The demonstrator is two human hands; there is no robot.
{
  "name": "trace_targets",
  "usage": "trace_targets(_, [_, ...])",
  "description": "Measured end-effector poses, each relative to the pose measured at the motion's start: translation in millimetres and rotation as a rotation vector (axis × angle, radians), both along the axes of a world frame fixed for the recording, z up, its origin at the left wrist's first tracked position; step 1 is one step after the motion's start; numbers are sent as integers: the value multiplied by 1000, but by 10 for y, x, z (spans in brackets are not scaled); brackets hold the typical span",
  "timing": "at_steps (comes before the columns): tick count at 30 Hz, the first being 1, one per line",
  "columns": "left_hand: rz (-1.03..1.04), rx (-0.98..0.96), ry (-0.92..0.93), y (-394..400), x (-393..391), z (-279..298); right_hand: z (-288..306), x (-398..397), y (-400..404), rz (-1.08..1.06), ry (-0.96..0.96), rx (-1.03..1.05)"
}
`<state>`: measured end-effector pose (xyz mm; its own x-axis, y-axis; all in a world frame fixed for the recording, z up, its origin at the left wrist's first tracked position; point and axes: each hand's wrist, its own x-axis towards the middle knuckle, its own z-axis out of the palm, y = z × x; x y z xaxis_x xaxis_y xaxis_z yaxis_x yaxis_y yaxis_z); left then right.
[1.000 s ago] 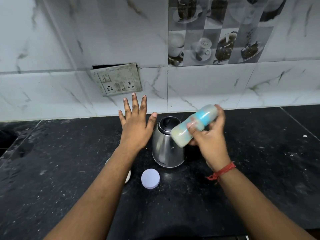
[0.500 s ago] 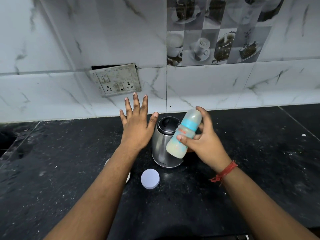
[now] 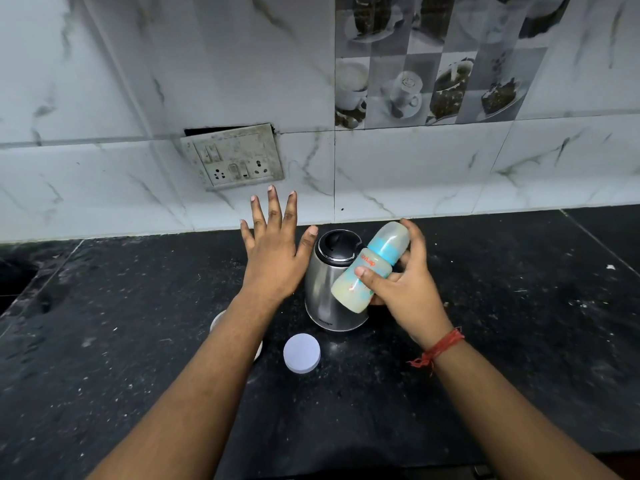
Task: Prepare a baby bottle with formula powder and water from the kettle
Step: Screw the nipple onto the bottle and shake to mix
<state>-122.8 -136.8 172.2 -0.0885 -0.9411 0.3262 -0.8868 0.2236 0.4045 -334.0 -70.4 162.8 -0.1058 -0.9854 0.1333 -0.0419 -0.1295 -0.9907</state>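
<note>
Your right hand: fingers clasped around a baby bottle, held in the air and tilted, cap end toward 1 o'clock, base toward 7 o'clock. Bottle: milky liquid inside, blue collar, clear cap on, orange lettering on the side. It sits in front of the kettle's right flank; you cannot tell from this view whether the two touch.

Your left hand: released, fingers spread flat, palm down, holding nothing, at 9 o'clock of the kettle and just beside it.

Electric kettle: stainless steel body, black lid shut, upright on the black table.

Round pale lid: flat on the table, at 7 o'clock of the kettle, apart from it.

White container rim: mostly hidden under your left forearm; contents not visible.

Red thread band: on your right wrist.

Switch and socket plate: on the marble-tiled wall at 11 o'clock of the kettle, hanging slightly askew.
</note>
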Motion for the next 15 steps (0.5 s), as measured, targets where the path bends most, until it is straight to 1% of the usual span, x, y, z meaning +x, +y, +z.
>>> trace_targets(5, [-6,33,-11,82,-24,-108,-95,-74,28,-5,88,-2])
trace_targets(9, [-34,65,-30,183,-79,-306,-190,-107,127,-32,232,-4])
trace_targets(12, [-52,77,-59,302,-144,-471,-348,-156,193,-55,335,14])
trace_targets(15, [-69,80,-91,434,-208,-635,-540,-192,245,-49,382,49])
